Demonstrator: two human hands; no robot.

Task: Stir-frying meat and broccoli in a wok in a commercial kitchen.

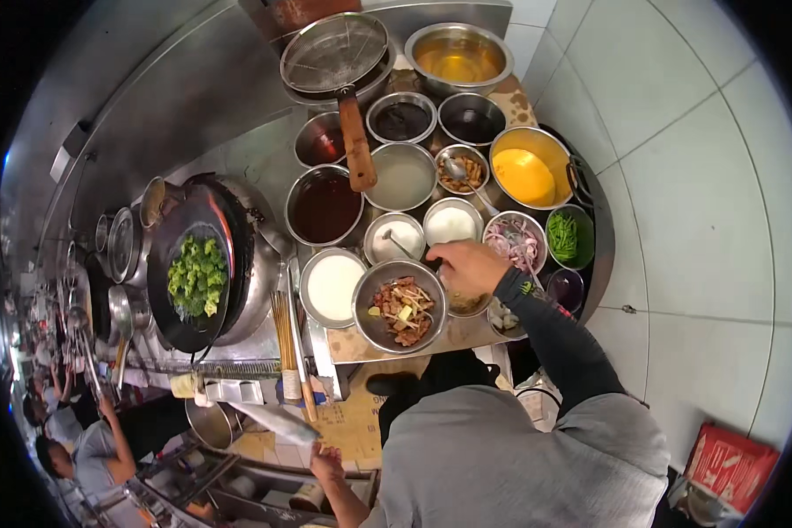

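Note:
My right hand (pixel 470 266) hovers over the front bowls, palm down, its fingertips beside the spoon in a bowl of white powder (pixel 388 241). Its grip is hidden from above. Under it sits a bowl of brownish minced seasoning (pixel 465 303), partly covered. Just left of it, a metal bowl (pixel 364 315) at the counter's front edge holds browned meat pieces (pixel 406 310) with pale slivers and yellowish bits. Low at my side, my left hand (pixel 328 462) has curled fingers near the end of a long pale, shiny object (pixel 274 422); whether it holds it is unclear.
A black wok (pixel 160 290) with broccoli (pixel 199 276) sits on the stove at left. A wooden-handled strainer (pixel 333 53) rests across a pot at the back. Bowls of sauces, sliced onion (pixel 511 241) and chopped greens (pixel 562 236) crowd the counter. Another person (pixel 96 449) stands at lower left.

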